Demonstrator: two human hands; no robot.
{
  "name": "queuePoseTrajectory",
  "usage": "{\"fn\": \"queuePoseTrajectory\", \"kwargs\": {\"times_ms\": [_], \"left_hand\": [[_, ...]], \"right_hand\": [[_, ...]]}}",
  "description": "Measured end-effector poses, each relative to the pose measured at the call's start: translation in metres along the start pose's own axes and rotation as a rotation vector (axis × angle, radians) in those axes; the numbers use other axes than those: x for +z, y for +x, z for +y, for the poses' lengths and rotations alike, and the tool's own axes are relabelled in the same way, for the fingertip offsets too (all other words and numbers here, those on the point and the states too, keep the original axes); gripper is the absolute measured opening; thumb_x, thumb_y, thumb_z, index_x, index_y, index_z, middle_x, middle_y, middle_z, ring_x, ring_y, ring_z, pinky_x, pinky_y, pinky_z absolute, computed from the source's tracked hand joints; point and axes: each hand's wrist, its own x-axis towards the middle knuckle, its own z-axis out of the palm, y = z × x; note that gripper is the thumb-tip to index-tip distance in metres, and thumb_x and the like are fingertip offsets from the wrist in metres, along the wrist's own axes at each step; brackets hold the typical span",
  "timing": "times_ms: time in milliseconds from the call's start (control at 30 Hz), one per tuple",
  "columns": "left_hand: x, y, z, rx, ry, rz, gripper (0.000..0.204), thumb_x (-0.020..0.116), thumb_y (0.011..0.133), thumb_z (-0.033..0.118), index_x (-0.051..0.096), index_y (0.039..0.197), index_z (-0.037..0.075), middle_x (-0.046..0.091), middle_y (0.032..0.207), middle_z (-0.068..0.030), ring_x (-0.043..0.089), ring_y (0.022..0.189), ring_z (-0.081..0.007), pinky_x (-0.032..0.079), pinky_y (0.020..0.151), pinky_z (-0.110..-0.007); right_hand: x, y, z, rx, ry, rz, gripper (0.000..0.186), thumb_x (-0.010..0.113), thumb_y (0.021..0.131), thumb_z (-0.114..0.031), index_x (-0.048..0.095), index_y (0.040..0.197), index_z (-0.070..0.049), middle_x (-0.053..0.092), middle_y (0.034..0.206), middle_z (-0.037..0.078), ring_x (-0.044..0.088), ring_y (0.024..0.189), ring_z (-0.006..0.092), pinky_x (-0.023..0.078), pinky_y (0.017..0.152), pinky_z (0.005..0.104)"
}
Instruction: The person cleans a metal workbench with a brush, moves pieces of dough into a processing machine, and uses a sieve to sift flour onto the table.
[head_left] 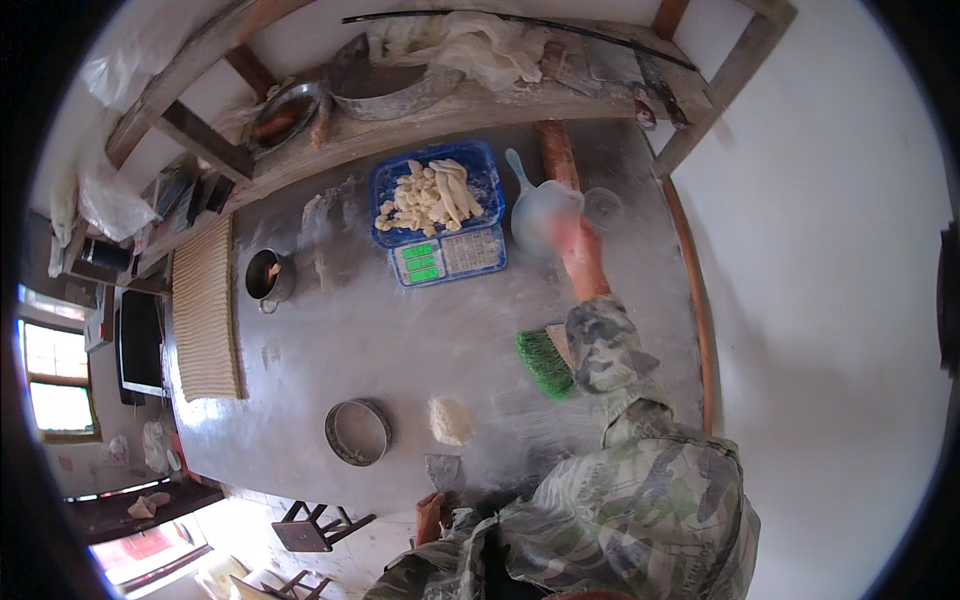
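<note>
My right hand (583, 258) reaches to a translucent plastic dipper (533, 220) with a pale blue handle; its fingertips show only as a reddish blur there. Just left of it, a blue tray (380, 183) of cut dough pieces (425, 195) rests on a scale (450, 257). Below my right forearm lies a green-bristled brush (543, 365). My left hand (432, 517) is curled at the table's near edge, beside a grey scraper (443, 470); whether it holds anything is unclear. A small heap of pale flour or grain (450, 420) lies above the scraper.
The grey table (320, 330) carries a metal sieve (358, 432), a metal mug (265, 280), a ribbed mat (203, 310), a rolling pin (558, 150) and a small clear container (603, 207). A cluttered shelf (440, 105) runs behind; stools (305, 530) stand at lower left.
</note>
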Motion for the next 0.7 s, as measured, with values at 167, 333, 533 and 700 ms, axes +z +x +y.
{"fn": "queuePoseTrajectory", "kwargs": {"times_ms": [167,333,533,700], "left_hand": [[-0.002,0.009,0.012,-0.056,0.018,-0.004,0.021,0.057,0.088,0.019,0.063,0.078,0.002,0.058,0.063,-0.0048,0.051,0.049,-0.0146,0.04,0.046,-0.029],[-0.005,0.029,0.005,-0.117,0.079,0.048,0.018,0.056,0.087,0.017,0.063,0.08,0.002,0.059,0.065,-0.0052,0.052,0.052,-0.015,0.041,0.049,-0.03],[-0.01,0.026,-0.002,-0.061,0.08,0.068,0.018,0.058,0.085,0.016,0.065,0.077,0.001,0.059,0.063,-0.0055,0.054,0.053,-0.0147,0.041,0.047,-0.03],[-0.005,0.025,-0.005,-0.082,0.194,0.122,0.017,0.06,0.084,0.015,0.069,0.084,0.0,0.064,0.069,-0.005,0.058,0.058,-0.0143,0.046,0.052,-0.03]], "right_hand": [[-0.106,-0.022,-0.041,0.086,0.5,0.21,0.02,0.057,0.096,-0.022,0.061,0.11,-0.008,0.066,0.108,0.007,0.06,0.108,0.024,0.049,0.074,0.0341],[-0.153,-0.05,-0.049,0.195,0.237,0.306,0.017,0.055,0.097,-0.02,0.061,0.108,-0.008,0.068,0.103,0.007,0.063,0.102,0.0228,0.049,0.069,0.0328],[-0.025,-0.053,-0.146,-0.211,-0.51,0.044,0.024,0.058,0.094,-0.018,0.063,0.111,-0.002,0.07,0.095,0.007,0.069,0.085,0.0227,0.05,0.062,0.0302],[0.104,-0.033,-0.22,-1.016,-1.17,-0.131,0.019,0.059,0.09,-0.011,0.066,0.105,0.0,0.069,0.094,0.014,0.067,0.078,0.0268,0.052,0.064,0.0329]]}}
